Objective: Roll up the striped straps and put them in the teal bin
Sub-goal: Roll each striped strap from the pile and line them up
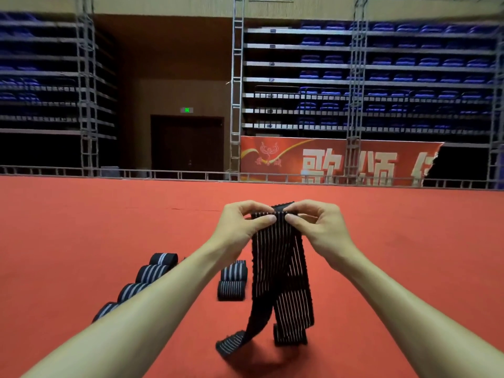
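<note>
A long black strap with thin white stripes [278, 268] hangs in front of me, its top end folded over. My left hand [242, 222] and my right hand [313, 222] pinch that top end side by side, thumbs toward me. The strap's lower part drapes down to the red carpet, where its tail [231, 342] lies curled. Several rolled striped straps [152, 274] stand in a diagonal row at the left, partly hidden by my left forearm. Two more rolls [233, 281] sit beside the hanging strap. No teal bin is in view.
Red carpet [109, 227] covers the floor out to a low metal rail [191, 175]. Beyond it stand truss columns, a red banner [327, 159], a dark doorway and tiers of blue seats.
</note>
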The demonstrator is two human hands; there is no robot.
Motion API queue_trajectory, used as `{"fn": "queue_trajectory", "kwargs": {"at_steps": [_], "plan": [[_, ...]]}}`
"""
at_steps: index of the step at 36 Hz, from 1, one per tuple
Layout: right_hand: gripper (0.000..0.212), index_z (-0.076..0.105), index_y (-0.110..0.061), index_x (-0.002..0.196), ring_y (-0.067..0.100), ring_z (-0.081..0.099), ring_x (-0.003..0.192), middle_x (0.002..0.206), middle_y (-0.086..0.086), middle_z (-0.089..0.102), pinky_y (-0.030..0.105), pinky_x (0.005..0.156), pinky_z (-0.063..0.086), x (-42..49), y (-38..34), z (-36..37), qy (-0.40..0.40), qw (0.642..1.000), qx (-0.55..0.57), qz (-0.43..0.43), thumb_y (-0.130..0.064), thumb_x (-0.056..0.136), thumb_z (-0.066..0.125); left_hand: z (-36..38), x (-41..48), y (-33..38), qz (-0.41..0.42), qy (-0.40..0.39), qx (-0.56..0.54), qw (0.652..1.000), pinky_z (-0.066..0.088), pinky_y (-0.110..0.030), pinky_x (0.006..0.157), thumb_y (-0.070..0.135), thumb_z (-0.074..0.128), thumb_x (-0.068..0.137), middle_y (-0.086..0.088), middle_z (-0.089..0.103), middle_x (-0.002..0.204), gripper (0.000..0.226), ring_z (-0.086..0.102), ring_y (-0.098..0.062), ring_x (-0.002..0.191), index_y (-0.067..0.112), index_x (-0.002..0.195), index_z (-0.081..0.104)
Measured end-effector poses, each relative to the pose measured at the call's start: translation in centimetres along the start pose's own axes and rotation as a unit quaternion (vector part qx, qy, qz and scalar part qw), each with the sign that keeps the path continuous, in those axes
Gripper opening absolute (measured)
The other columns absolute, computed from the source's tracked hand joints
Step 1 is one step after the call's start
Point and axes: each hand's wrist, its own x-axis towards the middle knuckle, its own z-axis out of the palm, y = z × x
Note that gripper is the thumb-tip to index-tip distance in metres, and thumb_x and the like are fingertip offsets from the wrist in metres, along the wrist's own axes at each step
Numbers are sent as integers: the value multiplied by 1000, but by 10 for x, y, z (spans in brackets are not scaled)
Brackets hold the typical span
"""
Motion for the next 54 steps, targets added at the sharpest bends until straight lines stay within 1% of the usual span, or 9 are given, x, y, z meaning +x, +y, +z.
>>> {"fn": "queue_trajectory", "kwargs": {"at_steps": [6, 11, 19, 28, 34, 38, 42, 48, 54], "plan": [[18, 67, -15, 83, 9, 69, 67, 72, -4, 67, 29, 63, 58, 11, -14, -15, -18, 998, -64, 12, -1, 93, 62, -1, 7, 14, 33, -21, 49, 998, 56, -21, 74, -5, 75, 79, -2, 71, 83, 17, 68, -9, 77, 10, 86, 74], [19, 68, -19, 82, 10, 71, 72, 89, 3, 71, 25, 58, 55, 17, -27, -24, -17, 995, -94, -2, -3, 91, 65, 1, 15, 28, 70, -45, 105, 991, 57, -26, 83, -2, 74, 81, -10, 74, 93, 13, 70, -16, 87, 10, 86, 75], [10, 73, -9, 83, 29, 72, 79, 82, 8, 73, 50, 72, 60, 26, -40, -29, 39, 993, -108, -21, -1, 87, 70, 2, 22, 47, 89, -48, 125, 987, 58, -31, 84, -1, 73, 84, -14, 74, 94, 11, 71, -24, 90, 7, 92, 74], [9, 74, -9, 83, 21, 72, 81, 82, 5, 73, 43, 75, 61, 25, -50, -30, 53, 993, -105, -29, 0, 84, 73, -2, 20, 56, 30, -26, 62, 997, 54, -19, 63, -8, 68, 85, -17, 72, 83, 11, 70, -15, 70, 3, 84, 67], [6, 74, -9, 85, 25, 72, 80, 83, 11, 74, 41, 67, 62, 24, -53, -34, 65, 995, -75, -18, -3, 86, 72, 3, 19, 62, 36, -24, 45, 998, 56, -20, 65, -17, 66, 81, -10, 70, 78, 17, 69, -12, 69, -2, 77, 63], [11, 75, -14, 81, 27, 72, 84, 85, 8, 74, 50, 78, 60, 26, -50, -37, 91, 994, -64, -19, -3, 84, 73, 9, 18, 67, -5, -35, 5, 999, 59, -24, 70, -15, 67, 82, -12, 71, 83, 19, 70, -17, 74, 1, 74, 61], [14, 75, -14, 82, 22, 72, 86, 86, 6, 75, 45, 84, 59, 25, -52, -39, 102, 993, -58, -31, 0, 82, 74, 14, 15, 71, -69, -46, 0, 997, 62, -35, 69, -6, 68, 86, -13, 71, 78, 14, 72, -23, 70, 4, 81, 60], [7, 74, -12, 85, 18, 71, 84, 86, 6, 74, 37, 78, 58, 25, -54, -43, 94, 994, -60, -22, -7, 88, 71, 21, 16, 77, -77, -6, -10, 997, 60, -28, 62, -15, 67, 82, -18, 70, 79, 10, 74, -25, 72, -6, 81, 63], [14, 71, -19, 79, 24, 71, 87, 86, 6, 73, 48, 80, 59, 26, -53, -46, 91, 991, -96, -33, -7, 88, 70, 24, 20, 79, -50, 15, -7, 999, 61, -28, 70, -23, 66, 76, -20, 73, 86, 13, 74, -27, 79, -10, 76, 66]]}}
